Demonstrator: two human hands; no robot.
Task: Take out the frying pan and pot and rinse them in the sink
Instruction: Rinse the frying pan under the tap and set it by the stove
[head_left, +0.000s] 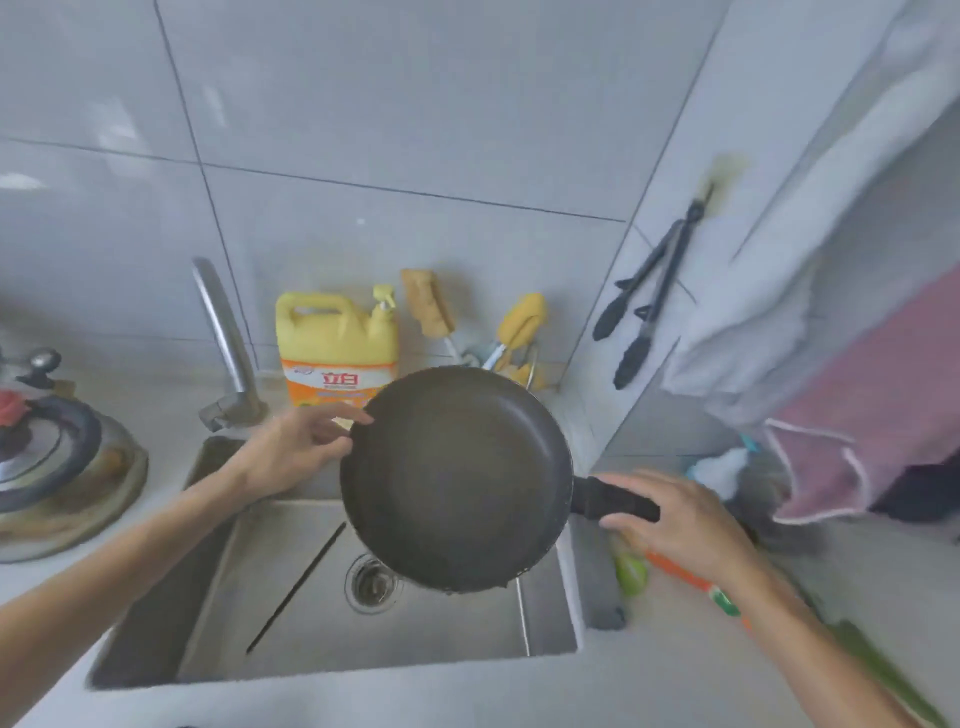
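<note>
Grey tiles (415, 104), steel sink (426, 634) below; pan (457, 478) held over it, left hand (296, 447) pinching rim (347, 462) at ten o'clock, right hand (685, 525) gripping handle (608, 500) at three.

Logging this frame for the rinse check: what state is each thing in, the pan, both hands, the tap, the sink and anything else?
frying pan: empty, held above the sink.
left hand: pinches the pan's rim.
right hand: at the handle, grip too blurred to tell.
faucet: no water running.
sink: no standing water seen.
dish soap jug: upright.
tongs: hanging on the wall.
</note>
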